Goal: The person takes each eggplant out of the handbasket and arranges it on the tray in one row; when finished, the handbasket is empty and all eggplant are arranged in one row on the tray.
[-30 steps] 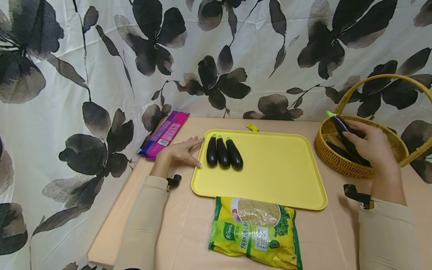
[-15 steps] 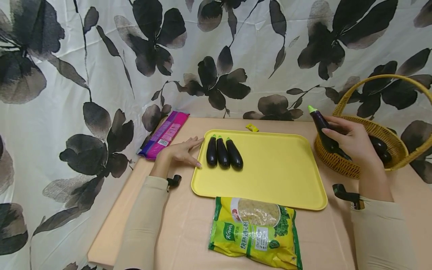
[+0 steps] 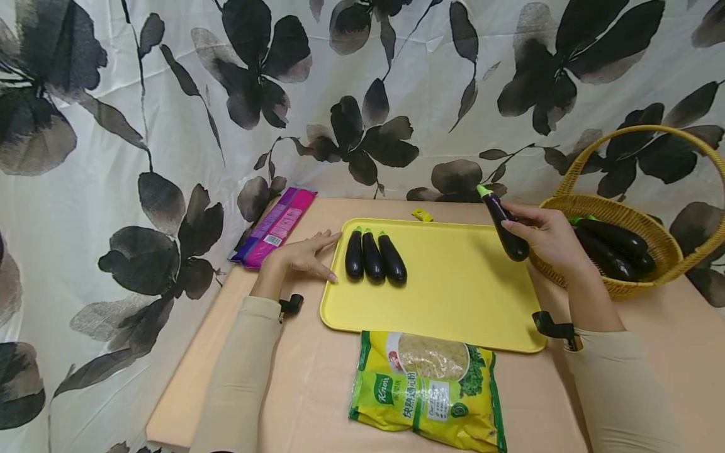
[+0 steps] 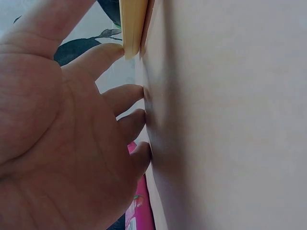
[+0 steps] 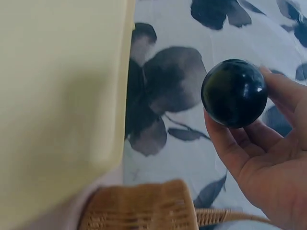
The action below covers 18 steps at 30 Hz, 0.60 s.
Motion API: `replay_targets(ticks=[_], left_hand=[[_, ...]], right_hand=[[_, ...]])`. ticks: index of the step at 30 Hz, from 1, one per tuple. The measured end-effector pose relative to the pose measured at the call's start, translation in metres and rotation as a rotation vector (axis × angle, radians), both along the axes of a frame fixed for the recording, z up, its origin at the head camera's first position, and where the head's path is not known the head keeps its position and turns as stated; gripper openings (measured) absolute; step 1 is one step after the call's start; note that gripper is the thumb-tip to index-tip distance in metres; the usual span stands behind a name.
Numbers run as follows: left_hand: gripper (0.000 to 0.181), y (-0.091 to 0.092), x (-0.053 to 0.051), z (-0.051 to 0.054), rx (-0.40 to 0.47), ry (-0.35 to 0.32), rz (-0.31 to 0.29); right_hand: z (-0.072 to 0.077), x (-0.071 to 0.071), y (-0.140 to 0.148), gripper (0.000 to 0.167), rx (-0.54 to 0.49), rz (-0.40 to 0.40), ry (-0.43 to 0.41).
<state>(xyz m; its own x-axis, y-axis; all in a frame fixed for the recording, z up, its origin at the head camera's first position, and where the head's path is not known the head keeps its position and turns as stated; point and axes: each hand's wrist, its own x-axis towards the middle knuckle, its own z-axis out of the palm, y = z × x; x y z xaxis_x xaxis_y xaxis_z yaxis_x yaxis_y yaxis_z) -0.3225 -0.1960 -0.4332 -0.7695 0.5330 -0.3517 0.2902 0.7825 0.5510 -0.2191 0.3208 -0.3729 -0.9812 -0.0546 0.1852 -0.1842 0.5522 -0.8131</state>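
Observation:
My right hand (image 3: 546, 236) grips a dark eggplant (image 3: 504, 228) with a green stem end, held above the right edge of the yellow tray (image 3: 464, 289). In the right wrist view the eggplant's rounded end (image 5: 234, 93) faces the camera, with thumb and fingers around it. Three eggplants (image 3: 374, 257) lie side by side on the tray's left part. At the tray's left edge my left hand (image 3: 300, 255) touches the rim with its fingers spread; in the left wrist view its fingertips rest on the table beside the tray (image 4: 132, 28).
A wicker basket (image 3: 566, 204) with a tall handle stands at the right, with several eggplants (image 3: 612, 248) inside. A yellow-green Knorr bag (image 3: 427, 390) lies before the tray. Behind are a pink-purple package (image 3: 274, 226) and a small yellow packet (image 3: 421, 215), near a floral curtain (image 3: 340, 63).
My right hand has lifted the eggplant out of the basket and carried it left to the tray's right edge. The left hand has stayed in place.

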Motion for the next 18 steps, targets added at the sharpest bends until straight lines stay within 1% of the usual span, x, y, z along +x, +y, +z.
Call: replay_targets(ticks=[7, 10, 14, 18], left_hand=[[0.128, 0.002, 0.0, 0.0, 0.001, -0.003, -0.004], [0.129, 0.002, -0.001, 0.0, 0.006, -0.008, -0.008], [0.129, 0.001, -0.001, 0.0, 0.01, -0.003, -0.007], [0.129, 0.0, 0.0, 0.001, 0.006, 0.003, 0.001]], right_hand=[[-0.008, -0.006, -0.019, 0.042, 0.007, 0.081, -0.007], [-0.012, -0.008, -0.025, 0.04, 0.028, 0.092, 0.007], [-0.019, -0.013, -0.033, 0.039, 0.059, 0.109, 0.005], [-0.025, -0.018, -0.041, 0.04, 0.092, 0.16, -0.001]])
